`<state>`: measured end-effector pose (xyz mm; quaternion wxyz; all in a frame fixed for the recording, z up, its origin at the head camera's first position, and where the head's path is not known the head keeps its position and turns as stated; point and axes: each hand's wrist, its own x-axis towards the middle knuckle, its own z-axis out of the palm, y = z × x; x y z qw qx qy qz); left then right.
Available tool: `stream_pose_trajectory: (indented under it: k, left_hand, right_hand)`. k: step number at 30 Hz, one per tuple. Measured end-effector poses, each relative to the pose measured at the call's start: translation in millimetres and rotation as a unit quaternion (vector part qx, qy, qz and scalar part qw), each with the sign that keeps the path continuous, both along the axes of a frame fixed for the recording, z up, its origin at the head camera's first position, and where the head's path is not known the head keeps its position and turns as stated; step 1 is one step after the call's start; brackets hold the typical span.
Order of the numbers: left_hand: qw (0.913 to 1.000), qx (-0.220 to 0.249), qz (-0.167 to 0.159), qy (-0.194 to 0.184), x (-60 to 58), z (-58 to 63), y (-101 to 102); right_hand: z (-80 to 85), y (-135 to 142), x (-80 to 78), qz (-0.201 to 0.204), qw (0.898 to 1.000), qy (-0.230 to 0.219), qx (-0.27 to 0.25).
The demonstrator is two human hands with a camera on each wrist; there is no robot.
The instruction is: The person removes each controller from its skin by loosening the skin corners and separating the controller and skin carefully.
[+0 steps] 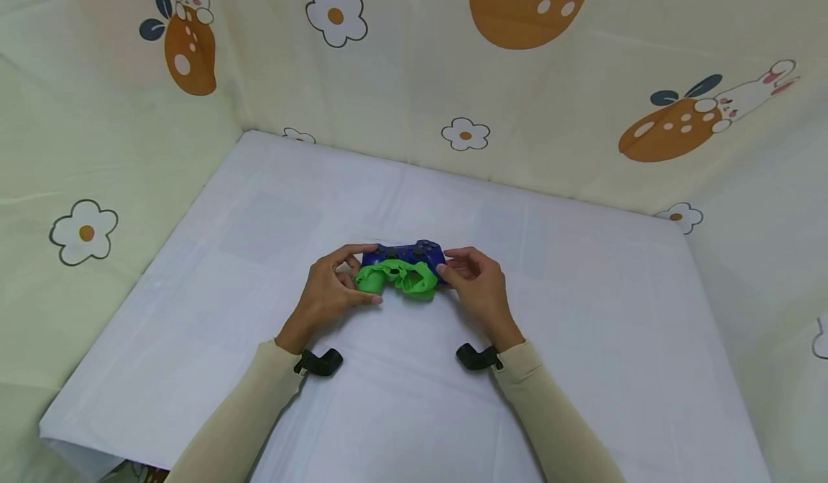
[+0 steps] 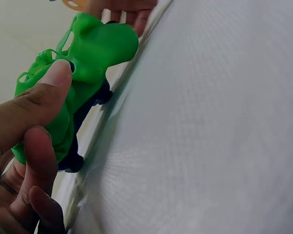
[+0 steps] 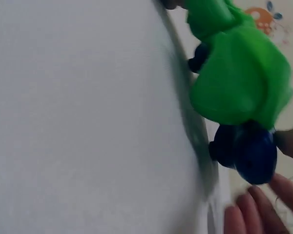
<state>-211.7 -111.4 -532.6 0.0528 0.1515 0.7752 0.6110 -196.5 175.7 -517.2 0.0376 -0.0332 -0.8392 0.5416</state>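
A dark blue game controller is held between the two hands over the middle of the table. A stretchy green cover, apparently a silicone skin, is bunched over part of it. My left hand grips the left end, its thumb pressing on the green cover in the left wrist view and its fingers curled behind. At the other end, my right hand pinches the controller between thumb and forefinger. The right wrist view shows the bare blue handle poking out past the cover, with the right fingertips touching it.
A white cloth covers the table. Patterned curtains with flowers and rabbits stand along its back and sides. Each wrist wears a black camera mount that sticks out inward over the cloth.
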Motion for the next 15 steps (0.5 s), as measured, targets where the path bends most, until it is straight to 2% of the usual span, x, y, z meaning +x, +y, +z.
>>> stream_pose_trajectory:
  k: [3,5,7,10,15]
  left_hand:
    - [1.0000,0.004,-0.002,-0.002,-0.6,-0.1,0]
    - [1.0000,0.006,-0.002,-0.004,-1.1,0.4,-1]
    - [1.0000,0.005,-0.001,-0.005,-1.3,1.0,-2]
    - [1.0000,0.006,-0.003,-0.006,-1.4,1.2,-3]
    - [0.9999,0.010,-0.001,-0.003,-1.3,1.0,-4]
  right_hand:
    - [5.8,-11,3.2,-0.009,0.994,0.085,0.069]
    - [12.4,-20,4.1,0.028,0.987,0.136,0.086]
    - [17.9,-29,3.0,0.083,0.977,0.167,0.104]
    - [24.3,-42,1.1,0.142,0.965,0.171,0.138]
    - [26.0,-60,0.3,0.150,0.949,0.181,0.208]
